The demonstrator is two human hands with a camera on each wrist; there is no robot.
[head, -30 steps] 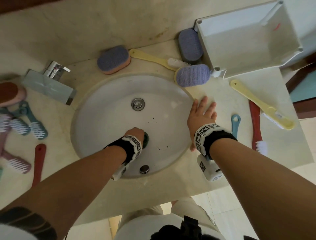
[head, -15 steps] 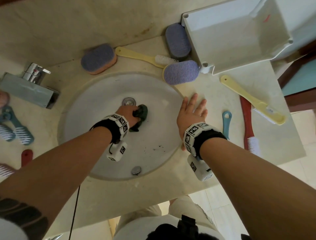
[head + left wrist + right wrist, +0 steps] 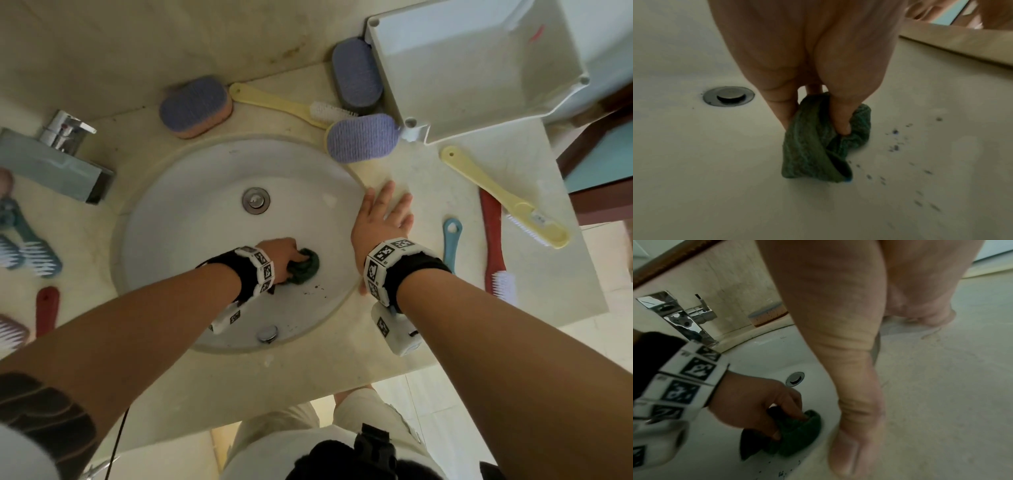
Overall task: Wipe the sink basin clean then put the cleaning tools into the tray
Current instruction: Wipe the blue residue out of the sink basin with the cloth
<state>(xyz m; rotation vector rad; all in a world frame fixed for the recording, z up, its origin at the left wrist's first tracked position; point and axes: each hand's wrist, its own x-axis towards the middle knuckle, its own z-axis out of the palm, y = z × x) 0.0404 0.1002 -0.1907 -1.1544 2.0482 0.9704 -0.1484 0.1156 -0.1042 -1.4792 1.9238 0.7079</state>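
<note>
My left hand grips a bunched dark green cloth and presses it on the floor of the white sink basin, below and right of the drain. The left wrist view shows the fingers curled into the cloth, with dark specks on the basin just right of it. My right hand lies flat and open on the counter at the basin's right rim, holding nothing. The white tray stands at the back right with nothing in it.
Purple scrub pads and a yellow brush lie behind the basin. A yellow brush, red brush and blue handle lie right of my right hand. The tap and more brushes are at the left.
My left hand has drawn the cloth back from beside the drain toward the near right part of the basin, close to the dark specks. The right hand stays flat on the counter.
</note>
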